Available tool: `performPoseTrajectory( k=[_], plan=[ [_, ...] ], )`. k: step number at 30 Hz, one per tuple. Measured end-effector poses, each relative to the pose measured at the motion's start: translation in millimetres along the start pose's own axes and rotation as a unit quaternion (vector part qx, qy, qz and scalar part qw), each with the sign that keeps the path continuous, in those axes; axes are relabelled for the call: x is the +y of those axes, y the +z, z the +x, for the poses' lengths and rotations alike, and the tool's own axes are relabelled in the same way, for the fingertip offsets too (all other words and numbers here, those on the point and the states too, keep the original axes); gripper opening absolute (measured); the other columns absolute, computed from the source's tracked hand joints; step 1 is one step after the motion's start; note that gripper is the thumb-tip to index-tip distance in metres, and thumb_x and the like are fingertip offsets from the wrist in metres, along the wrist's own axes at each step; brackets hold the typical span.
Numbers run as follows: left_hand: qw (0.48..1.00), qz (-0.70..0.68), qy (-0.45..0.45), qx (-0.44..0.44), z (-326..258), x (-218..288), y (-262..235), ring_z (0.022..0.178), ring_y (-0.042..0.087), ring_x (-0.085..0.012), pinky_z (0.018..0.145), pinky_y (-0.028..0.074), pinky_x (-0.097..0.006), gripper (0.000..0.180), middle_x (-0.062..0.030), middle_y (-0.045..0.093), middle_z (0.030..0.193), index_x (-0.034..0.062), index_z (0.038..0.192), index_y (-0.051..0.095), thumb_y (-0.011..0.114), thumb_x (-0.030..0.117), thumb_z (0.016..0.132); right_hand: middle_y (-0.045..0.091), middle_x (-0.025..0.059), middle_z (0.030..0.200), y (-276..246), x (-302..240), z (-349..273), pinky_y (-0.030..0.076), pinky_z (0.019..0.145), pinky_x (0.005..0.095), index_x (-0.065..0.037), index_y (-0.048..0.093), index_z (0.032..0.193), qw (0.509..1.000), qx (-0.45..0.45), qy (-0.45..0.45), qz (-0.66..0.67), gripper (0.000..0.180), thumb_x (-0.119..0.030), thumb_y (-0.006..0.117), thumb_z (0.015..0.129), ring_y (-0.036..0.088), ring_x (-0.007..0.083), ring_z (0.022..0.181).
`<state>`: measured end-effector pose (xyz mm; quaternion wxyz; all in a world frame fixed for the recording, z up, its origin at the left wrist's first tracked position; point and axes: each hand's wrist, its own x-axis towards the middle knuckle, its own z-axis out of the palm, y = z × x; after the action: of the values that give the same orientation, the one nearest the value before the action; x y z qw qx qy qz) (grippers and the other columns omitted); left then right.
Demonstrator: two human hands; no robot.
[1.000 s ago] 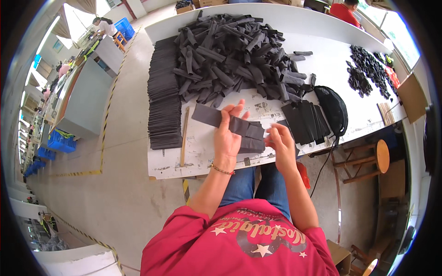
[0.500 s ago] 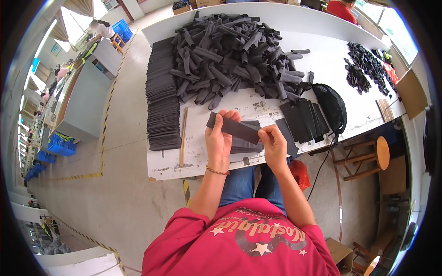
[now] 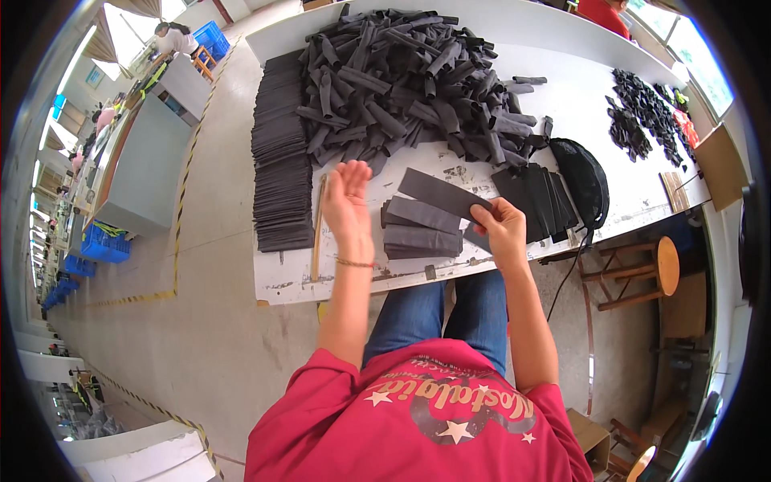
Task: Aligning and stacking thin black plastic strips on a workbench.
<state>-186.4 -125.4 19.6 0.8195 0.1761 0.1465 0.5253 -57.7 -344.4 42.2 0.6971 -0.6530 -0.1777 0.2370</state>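
We see a flat, dark grey strip [image 3: 444,193], long and thin like a ruler. The right hand [image 3: 499,231] pinches its near end with closed fingers, and the strip points toward ten o'clock, above a small stack of folded strips [image 3: 422,229]. The left hand [image 3: 347,202] is open and holds nothing (its fingers are spread). The hands work near the front edge of the white table [image 3: 353,277], where a bit of bare top shows. At twelve o'clock lies a big heap of dark rolls [image 3: 401,80]. At nine o'clock sits a tall pile of flat sheets [image 3: 281,161]. The right thumb is hidden behind the strip.
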Motion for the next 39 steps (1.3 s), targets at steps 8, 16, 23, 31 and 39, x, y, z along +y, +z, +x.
performPoseTrajectory(
  k=[8, 16, 23, 31, 39],
  plan=[
    [0.960, 0.280, 0.001, 0.022, 82.4, -17.0, -11.8, 0.080, 0.070, -0.0239, 0.074, 0.059, -0.034, 0.021, -0.0142, 0.069, 0.089, -0.0023, 0.103, 0.063, 0.063, 0.018, 0.095, 0.066, 0.0151, 0.087, 12.0, 32.5, -7.3, 0.050, 0.063, 0.0389, -0.002, 0.065, 0.098, 0.844, 0.032, -0.236, -0.480, 0.030, -0.024, 0.077, 0.081, 0.063, 0.0300, 0.067],
    [0.803, 0.594, 0.025, 0.053, 175.4, -105.9, 8.6, 0.055, 0.056, -0.0112, 0.049, 0.047, -0.025, 0.028, -0.0049, 0.063, 0.072, -0.0016, 0.091, 0.064, 0.076, 0.023, 0.084, 0.050, 0.0137, 0.128, -62.9, 76.9, -15.6, 0.043, 0.091, 0.0431, -0.003, 0.055, 0.127, 0.700, -0.117, -0.125, -0.694, 0.055, -0.028, 0.072, 0.081, 0.049, 0.0310, 0.115],
    [0.876, 0.477, -0.025, 0.065, 180.7, -95.4, -21.6, 0.062, 0.058, -0.0116, 0.053, 0.045, -0.028, 0.020, -0.0058, 0.066, 0.076, -0.0033, 0.092, 0.067, 0.072, 0.015, 0.085, 0.047, 0.0121, 0.133, -83.8, 88.3, -58.2, 0.038, 0.099, 0.0464, -0.005, 0.053, 0.131, 0.714, -0.163, -0.226, -0.642, 0.060, -0.023, 0.073, 0.077, 0.045, 0.0310, 0.125],
    [0.942, 0.299, -0.156, -0.009, 100.9, -42.7, -11.8, 0.087, 0.071, -0.0313, 0.078, 0.060, -0.041, 0.020, -0.0180, 0.069, 0.099, -0.0037, 0.109, 0.056, 0.056, 0.012, 0.097, 0.063, 0.0122, 0.098, -102.8, 83.2, -2.4, 0.049, 0.080, 0.0394, -0.001, 0.066, 0.094, 0.863, -0.008, -0.287, -0.416, 0.018, 0.003, 0.067, 0.077, 0.061, 0.0315, 0.094],
    [0.952, 0.189, -0.240, -0.006, 49.8, -37.8, -2.4, 0.090, 0.069, -0.0276, 0.080, 0.061, -0.042, 0.019, -0.0131, 0.069, 0.096, -0.0008, 0.101, 0.063, 0.068, 0.015, 0.091, 0.066, 0.0139, 0.091, -68.3, 60.3, 51.9, 0.052, 0.075, 0.0349, 0.001, 0.069, 0.091, 0.892, 0.000, -0.304, -0.335, 0.019, 0.001, 0.074, 0.073, 0.065, 0.0322, 0.084]
  ],
)
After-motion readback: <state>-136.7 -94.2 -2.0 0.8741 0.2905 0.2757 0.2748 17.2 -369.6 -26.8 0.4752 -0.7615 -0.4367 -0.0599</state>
